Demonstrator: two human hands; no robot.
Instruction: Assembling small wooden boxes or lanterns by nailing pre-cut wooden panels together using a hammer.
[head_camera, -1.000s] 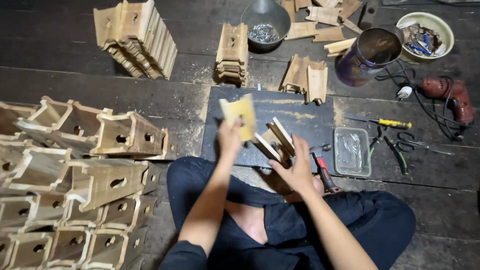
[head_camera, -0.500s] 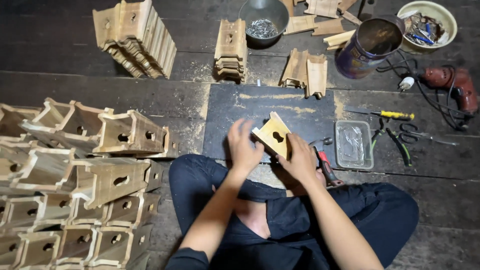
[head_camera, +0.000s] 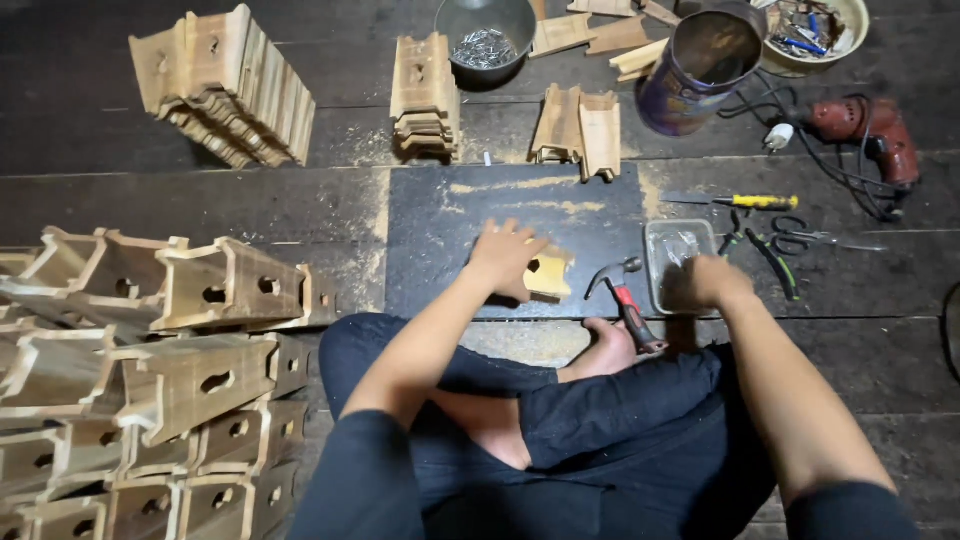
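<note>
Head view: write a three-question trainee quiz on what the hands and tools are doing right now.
1. True or false: the left hand rests on a small wooden piece lying on the dark work board.
2. Where is the right hand? A) on the red drill B) at the clear plastic tray C) in the metal bowl
3. Fill in: the red-handled ______ lies between the two hands, untouched.

Key: 1 true; 2 B; 3 hammer.
</note>
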